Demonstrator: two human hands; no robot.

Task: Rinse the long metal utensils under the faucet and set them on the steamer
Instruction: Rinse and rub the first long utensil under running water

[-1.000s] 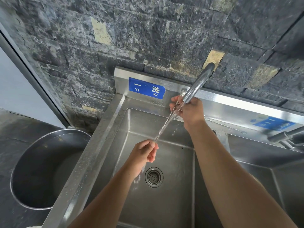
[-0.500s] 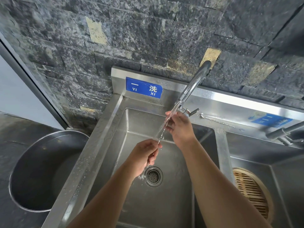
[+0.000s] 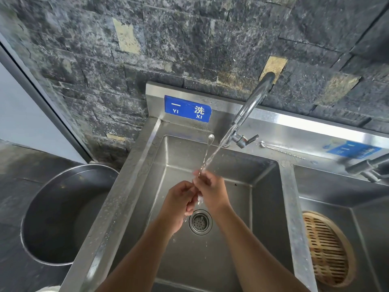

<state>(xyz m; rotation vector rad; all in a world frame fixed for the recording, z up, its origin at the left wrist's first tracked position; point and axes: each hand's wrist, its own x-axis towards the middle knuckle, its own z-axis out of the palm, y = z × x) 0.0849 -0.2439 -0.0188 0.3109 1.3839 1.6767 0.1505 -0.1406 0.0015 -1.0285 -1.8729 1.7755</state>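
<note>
A long thin metal spoon [image 3: 207, 152] stands nearly upright over the left sink basin [image 3: 263, 199], its small bowl at the top. My left hand [image 3: 181, 199] and my right hand [image 3: 210, 190] are closed together around its lower shaft. Water runs from the curved faucet [image 3: 252, 104] down across the shaft and onto my fingers. A second long twisted metal utensil [image 3: 288, 153] lies on the ledge behind the basins. The round bamboo steamer [image 3: 328, 249] rests in the right basin.
The drain strainer [image 3: 200, 221] sits just below my hands. A large metal pot [image 3: 52, 218] stands on the dark floor left of the sink. A second faucet [image 3: 370, 168] juts in at the right. A dark stone wall backs the sink.
My right hand came down from the faucet handle and slid along the spoon to meet my left hand. The spoon's bowl end now stands free above both hands, with water running.
</note>
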